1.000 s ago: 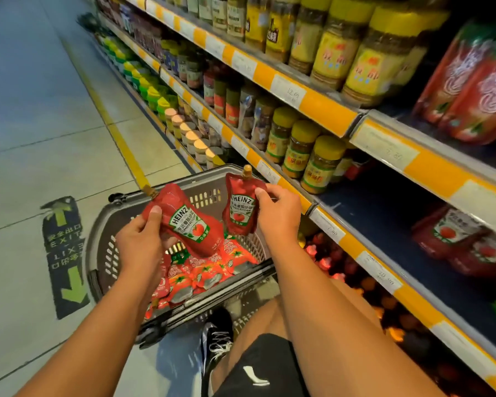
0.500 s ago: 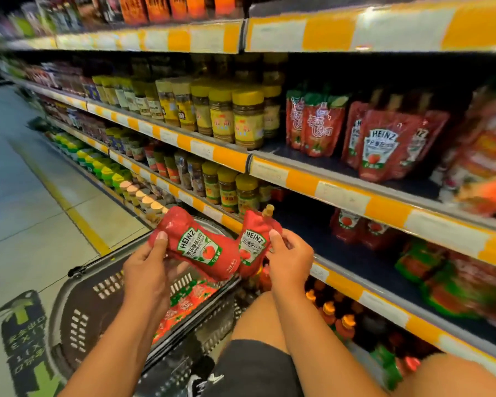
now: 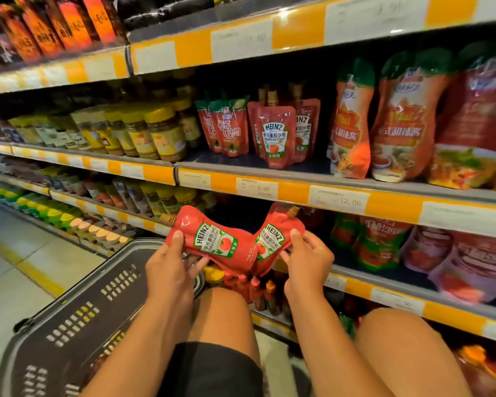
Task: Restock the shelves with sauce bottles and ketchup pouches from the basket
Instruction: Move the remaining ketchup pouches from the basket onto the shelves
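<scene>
Left hand (image 3: 169, 265) gripping a red Heinz ketchup pouch (image 3: 212, 242), thumb pressed flat on the pouch's upper left face, remaining fingers curled beneath and mostly hidden behind the pouch. Lies tilted, label up, top end toward upper left. Right hand (image 3: 307, 259) pinching a second Heinz pouch (image 3: 278, 236), thumb on its right edge, fingers wrapped under the lower edge; brown spout cap poking up at top right. Both pouches held in front of the shelving, lower corners overlapping between the hands, above the knees and apart from any shelf.

Behind them, on the middle shelf (image 3: 298, 193) with orange-and-white price strip, a standing row of matching Heinz pouches (image 3: 275, 138), flanked by green-topped red pouches (image 3: 224, 130) on the left and tall orange sauce packs (image 3: 395, 118) on the right. Further left, yellow-lidded jars (image 3: 158, 133). On the shelf just below, more red pouches, partly hidden by the held ones and blurred.

Grey plastic basket (image 3: 78, 325) at lower left, seen from its perforated side; contents almost entirely hidden by the wall and the left forearm. Small red bottles (image 3: 258, 290) on the bottom shelf, glimpsed between the wrists and cut off by the knees. Price-tag figures mostly too smeared to read. Right edge of the frame blurred, packaging text there illegible.
</scene>
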### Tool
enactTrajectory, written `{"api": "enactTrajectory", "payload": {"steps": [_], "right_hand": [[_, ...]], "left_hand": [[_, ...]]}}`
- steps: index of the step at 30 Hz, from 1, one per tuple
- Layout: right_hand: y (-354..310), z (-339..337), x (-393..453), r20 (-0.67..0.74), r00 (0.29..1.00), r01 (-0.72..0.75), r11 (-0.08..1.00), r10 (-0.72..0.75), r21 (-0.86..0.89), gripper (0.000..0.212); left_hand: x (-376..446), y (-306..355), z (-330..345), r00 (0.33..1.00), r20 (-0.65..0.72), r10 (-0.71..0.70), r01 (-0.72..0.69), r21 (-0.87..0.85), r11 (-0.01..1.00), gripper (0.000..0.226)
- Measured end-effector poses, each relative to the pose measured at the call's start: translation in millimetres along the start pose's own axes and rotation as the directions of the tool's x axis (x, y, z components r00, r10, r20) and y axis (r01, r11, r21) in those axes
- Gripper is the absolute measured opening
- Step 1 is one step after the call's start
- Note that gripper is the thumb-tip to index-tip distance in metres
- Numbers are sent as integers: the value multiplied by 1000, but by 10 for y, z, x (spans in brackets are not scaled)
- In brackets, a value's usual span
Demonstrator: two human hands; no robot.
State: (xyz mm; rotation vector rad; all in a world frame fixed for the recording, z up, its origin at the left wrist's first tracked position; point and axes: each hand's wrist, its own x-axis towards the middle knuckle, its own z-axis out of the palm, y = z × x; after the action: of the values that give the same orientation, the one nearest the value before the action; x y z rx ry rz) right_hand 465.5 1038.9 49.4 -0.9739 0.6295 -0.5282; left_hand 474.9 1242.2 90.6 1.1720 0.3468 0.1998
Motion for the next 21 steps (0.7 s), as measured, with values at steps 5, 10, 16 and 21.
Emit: {"api": "enactTrajectory", "payload": {"steps": [5,10,16,21], "right_hand": [[-174,-191,231,-140,990,4,1000,-3,11,27],[-317,-282,385,-208,977,41,999,-43,-18,23],[-477,-275,550,-212,969,114,991,-125,-62,33],[-574,-247,706,-217,976,-2,994,-21,-108,35]], "left_hand": [[28,-331,366,997,8,-82,82,11,997,15],[263,-547,524,986,-5,-167,167,-10,986,16],[595,-633,737,979,26,-203,204,-37,978,14],[814,-689,948,983,89,-160,156,51,986,13]]}}
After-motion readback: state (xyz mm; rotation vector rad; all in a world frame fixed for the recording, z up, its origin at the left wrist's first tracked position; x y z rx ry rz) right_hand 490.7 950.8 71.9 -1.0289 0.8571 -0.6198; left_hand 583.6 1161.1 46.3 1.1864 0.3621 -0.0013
